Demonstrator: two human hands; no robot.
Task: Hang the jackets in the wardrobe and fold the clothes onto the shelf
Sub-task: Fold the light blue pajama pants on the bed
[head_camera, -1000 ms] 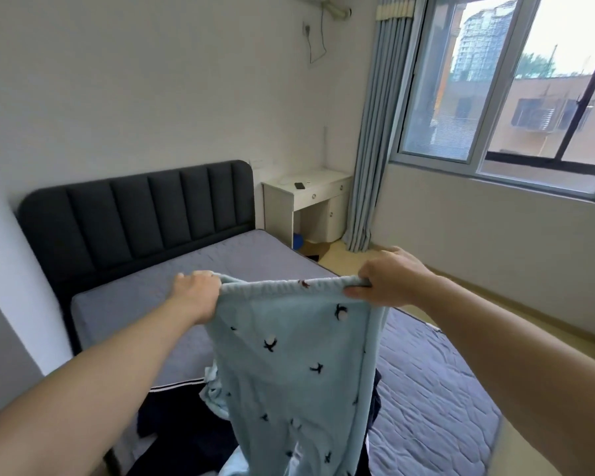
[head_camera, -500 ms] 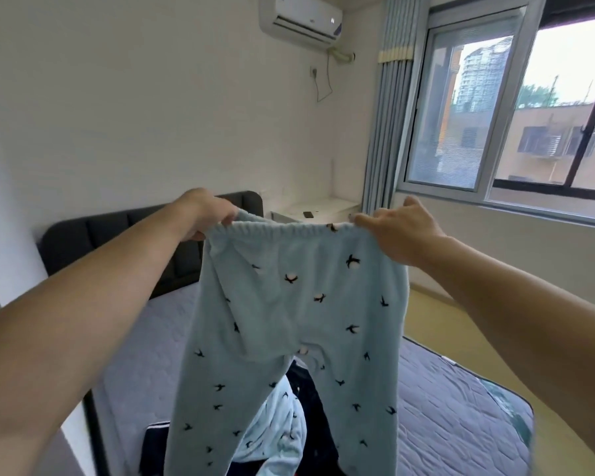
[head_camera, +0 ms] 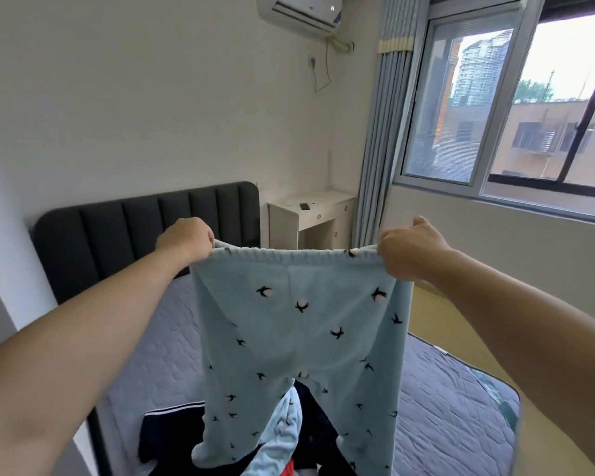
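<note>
Pajama pants (head_camera: 299,338) now lifted clear and stretched wide above the bed (head_camera: 454,407), left hand (head_camera: 186,239) and right hand (head_camera: 409,250) each pinching a waistband corner, so folding's probably next.

Pale blue bird-print trousers (head_camera: 299,324) hang upright, waistband stretched flat, legs dangling.

Left hand (head_camera: 185,239) and right hand (head_camera: 411,249) gripping waistband corners of pale blue bird-print trousers (head_camera: 299,341), spread flat, legs hanging over bed (head_camera: 454,410)
</note>
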